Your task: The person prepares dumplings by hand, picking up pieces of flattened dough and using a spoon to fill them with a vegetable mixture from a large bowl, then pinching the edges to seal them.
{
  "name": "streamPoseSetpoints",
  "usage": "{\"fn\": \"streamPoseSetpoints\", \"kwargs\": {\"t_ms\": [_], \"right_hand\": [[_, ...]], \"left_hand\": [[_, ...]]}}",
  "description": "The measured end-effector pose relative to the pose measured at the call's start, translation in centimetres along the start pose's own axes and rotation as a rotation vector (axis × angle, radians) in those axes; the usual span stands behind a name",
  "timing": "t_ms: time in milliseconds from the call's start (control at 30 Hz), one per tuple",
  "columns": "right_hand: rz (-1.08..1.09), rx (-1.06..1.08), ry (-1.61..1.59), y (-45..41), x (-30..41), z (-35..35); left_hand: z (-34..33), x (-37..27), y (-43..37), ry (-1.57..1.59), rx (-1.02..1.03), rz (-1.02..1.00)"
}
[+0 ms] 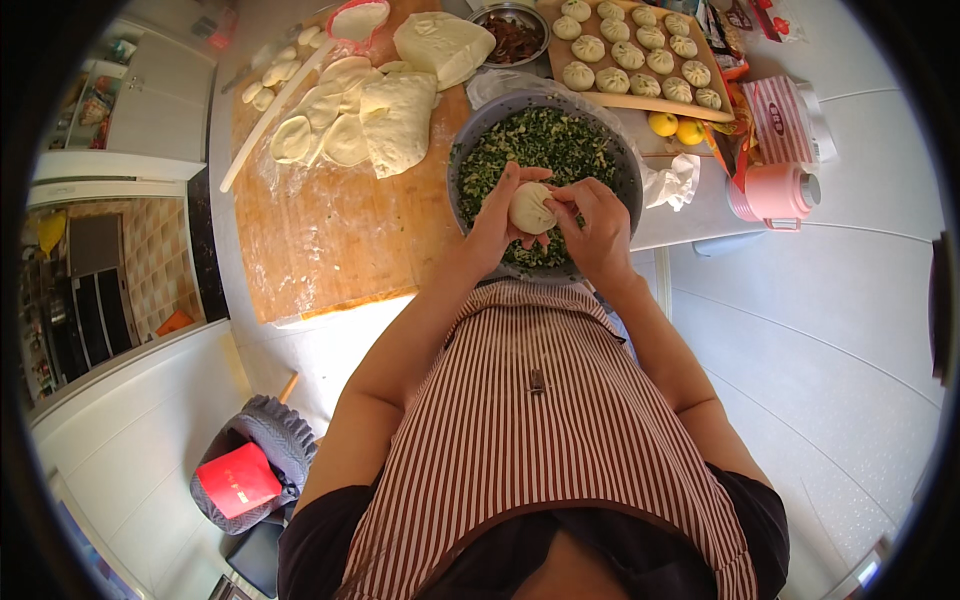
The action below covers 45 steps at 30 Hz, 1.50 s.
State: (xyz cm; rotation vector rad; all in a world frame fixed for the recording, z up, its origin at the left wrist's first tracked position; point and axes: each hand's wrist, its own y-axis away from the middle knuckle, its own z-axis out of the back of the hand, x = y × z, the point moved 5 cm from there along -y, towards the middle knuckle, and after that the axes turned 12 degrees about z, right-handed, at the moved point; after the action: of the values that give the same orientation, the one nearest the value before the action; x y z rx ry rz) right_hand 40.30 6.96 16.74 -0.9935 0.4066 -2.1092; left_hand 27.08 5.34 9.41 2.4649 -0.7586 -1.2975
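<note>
A round pleated bun [531, 209] rests in my left hand [495, 221], whose fingers curl around its side and underneath. The fingertips of my right hand [598, 225] pinch the dough at the bun's right edge. Both hands are over a large grey bowl [636, 196] of chopped green filling [540, 135]. Left of the bowl, flat dough wrappers [291, 139] overlap beside a folded slab of dough [397, 120] on a floured wooden board [337, 232].
A wooden tray [645, 107] holds several pleated buns at the back right, with two yellow lemons [663, 124] before it. A metal bowl [546, 41] of brown pieces stands behind the filling. A long rolling pin [274, 120] lies left; a pink thermos [772, 196] lies right.
</note>
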Motion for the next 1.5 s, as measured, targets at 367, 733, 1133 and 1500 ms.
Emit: {"fn": "streamPoseSetpoints", "kwargs": {"t_ms": [367,733,1133,1500], "right_hand": [[-0.161,0.008,-0.233,0.1,0.5,0.0],[-0.113,0.082,-0.323,0.8,-1.4,0.1],[0.085,0.288,-0.447,0.7,0.2,-1.6],[0.122,0.579,-0.570,-2.4,6.6,-7.1]], "left_hand": [[0.5,1.2,-0.4,-0.012,-0.182,0.014],[-1.5,1.2,0.4,0.088,-0.083,-0.061],[0.2,3.3,4.0,0.109,-0.380,0.061],[6.8,2.9,8.9,0.171,-0.289,0.169]]}}
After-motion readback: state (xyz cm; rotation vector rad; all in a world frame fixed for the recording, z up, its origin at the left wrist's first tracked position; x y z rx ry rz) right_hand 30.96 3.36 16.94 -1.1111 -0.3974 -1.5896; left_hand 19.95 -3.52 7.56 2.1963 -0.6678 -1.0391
